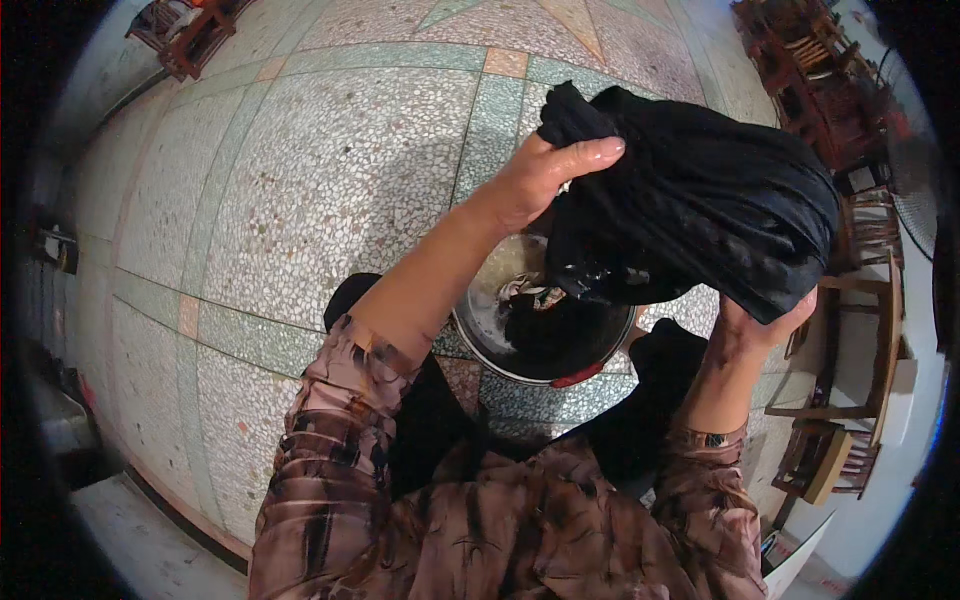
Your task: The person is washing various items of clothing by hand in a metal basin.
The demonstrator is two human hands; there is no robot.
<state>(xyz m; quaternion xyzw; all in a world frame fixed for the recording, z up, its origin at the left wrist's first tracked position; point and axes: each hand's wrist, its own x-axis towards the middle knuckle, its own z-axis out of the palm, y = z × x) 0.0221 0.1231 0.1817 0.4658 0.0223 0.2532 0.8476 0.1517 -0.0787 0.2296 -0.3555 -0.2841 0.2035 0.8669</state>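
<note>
Between my hands, a wet black cloth garment (705,187) hangs raised above a round metal basin (480,345). My left hand (559,169) grips one bunched end, its thumb lying on top of the fabric. At the other end, my right hand (772,319) holds the lower right corner, and its fingers are partly hidden by the cloth. The basin stands on the floor between my knees, with dark cloth (555,330) and a lighter patterned piece (536,291) in cloudy water. Part of the basin's far side is covered by the hanging garment.
Terrazzo floor (337,180) with green bands surrounds the basin. Wooden furniture (810,82) stands at the far right, and a wooden chair (825,457) is nearer on that side. A fan (911,202) is at the right rim. More wooden furniture (191,37) is at the upper left.
</note>
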